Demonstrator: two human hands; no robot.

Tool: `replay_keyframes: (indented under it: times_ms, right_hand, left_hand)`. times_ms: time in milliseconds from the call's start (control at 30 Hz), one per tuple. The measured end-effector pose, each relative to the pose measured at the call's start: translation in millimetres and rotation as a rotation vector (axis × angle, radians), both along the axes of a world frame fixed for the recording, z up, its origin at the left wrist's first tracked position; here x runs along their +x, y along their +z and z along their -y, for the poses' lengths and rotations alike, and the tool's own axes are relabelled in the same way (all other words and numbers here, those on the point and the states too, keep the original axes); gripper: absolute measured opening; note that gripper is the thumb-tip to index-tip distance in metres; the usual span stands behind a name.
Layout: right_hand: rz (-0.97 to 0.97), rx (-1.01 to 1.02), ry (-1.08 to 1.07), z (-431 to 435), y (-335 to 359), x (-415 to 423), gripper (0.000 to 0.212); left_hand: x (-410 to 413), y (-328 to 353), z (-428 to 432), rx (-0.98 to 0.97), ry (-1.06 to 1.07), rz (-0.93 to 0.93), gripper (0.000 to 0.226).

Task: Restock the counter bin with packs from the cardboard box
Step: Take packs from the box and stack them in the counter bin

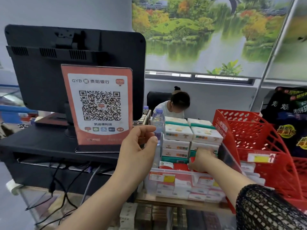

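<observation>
the counter bin [149, 186] before me is clear glossy plastic; the packs [178, 132] in it wear shiny film. the basket [252, 130] is red perforated plastic. the monitor [38, 77] back is matt black plastic, the qr sign [98, 105] glossy acrylic. my sleeve [269, 208] is black open-mesh knit.

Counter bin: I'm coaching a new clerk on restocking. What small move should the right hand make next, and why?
Probably ease the right hand back out of the counter bin. It is deep at the red packs, below the stacked white packs; blur hides any grip. The left hand hovers empty.
</observation>
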State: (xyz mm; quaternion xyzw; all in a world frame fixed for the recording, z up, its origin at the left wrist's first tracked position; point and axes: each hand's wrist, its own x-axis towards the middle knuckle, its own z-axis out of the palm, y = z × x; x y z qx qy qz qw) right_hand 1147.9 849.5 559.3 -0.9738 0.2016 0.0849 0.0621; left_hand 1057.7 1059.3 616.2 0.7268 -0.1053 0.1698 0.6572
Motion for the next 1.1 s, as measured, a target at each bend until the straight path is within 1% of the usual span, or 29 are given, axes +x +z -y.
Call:
replay_keyframes:
  times_ms: [133,233,300,433,500,567,600,700,767,800,833,900,1000,1100]
  right_hand:
    - [0.021,-0.046,0.041,-1,-1,0,0.056]
    - [0.011,-0.053,0.057,1,-1,-2,0.052]
    - [0.036,-0.014,0.053,3,0,-4,0.050]
    - [0.175,0.066,0.033,-1,15,-12,0.042]
    - [0.309,0.119,0.047,-8,28,-18,0.038]
    - [0.486,0.277,0.057,-23,45,-28,0.040]
    - [0.563,0.429,0.048,-32,54,-33,0.038]
    - [0.722,0.995,-0.016,-63,79,-51,0.032]
    - [0.781,1.285,-0.046,-83,92,-67,0.018]
    - [0.793,1.386,-0.039,-92,96,-76,0.015]
    - [0.800,1.459,-0.030,-101,98,-84,0.016]
    - [0.813,1.508,-0.003,-117,94,-98,0.016]
    - [0.856,1.488,0.034,-135,77,-119,0.016]
    - [0.901,1.464,0.022,-145,56,-134,0.017]
  left_hand:
    - [0,-2,0,0.013,-0.003,-0.010,0.021]
    - [0,-3,-1,0.017,-0.012,-0.014,0.022]
    - [0,-2,-1,0.020,-0.018,-0.015,0.022]
    - [2,-1,-1,0.025,-0.029,-0.009,0.021]
    - [2,0,0,0.023,-0.036,-0.011,0.020]
    - [1,3,1,0.013,-0.036,-0.016,0.019]
    - [0,4,1,0.004,-0.038,-0.015,0.019]
    - [-5,9,-3,-0.027,-0.051,-0.011,0.021]
    - [-8,11,-7,-0.052,-0.068,-0.020,0.023]
    - [-9,10,-10,-0.061,-0.078,-0.030,0.025]
    - [-10,10,-12,-0.071,-0.090,-0.041,0.026]
    - [-12,5,-16,-0.091,-0.112,-0.061,0.030]
    - [-20,-8,-23,-0.101,-0.124,-0.094,0.030]
    - [-31,-30,-34,-0.097,-0.103,-0.138,0.020]
